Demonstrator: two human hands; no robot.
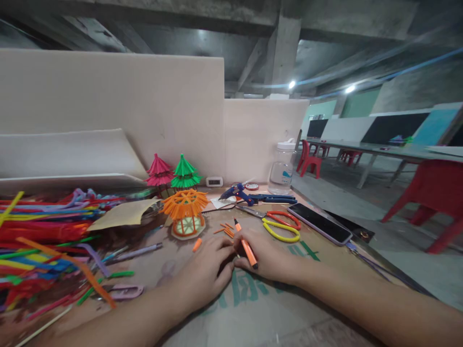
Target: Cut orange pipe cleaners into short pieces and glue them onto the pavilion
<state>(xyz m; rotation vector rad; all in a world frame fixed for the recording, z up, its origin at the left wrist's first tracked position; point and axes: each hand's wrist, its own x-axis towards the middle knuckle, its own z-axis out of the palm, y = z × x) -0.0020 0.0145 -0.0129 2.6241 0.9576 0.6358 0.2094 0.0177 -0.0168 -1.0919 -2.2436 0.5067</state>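
An orange marker rests in my right hand, its dark tip pointing up and away from me. The fingers of my left hand are bent together against the right fingertips; whatever they pinch is too small or hidden. Beside my left hand lies an orange cap. Several short orange sticks are scattered just beyond the fingertips. Behind them stands a small pavilion model with a fringed orange roof on a pale base. Scissors with red and yellow handles lie beyond my right hand.
Colourful fuzzy stems pile up at left, near a tan sheet. Pink and green roofed models stand behind. A blue glue gun, dark-handled pliers, a phone and a bottle lie or stand at right.
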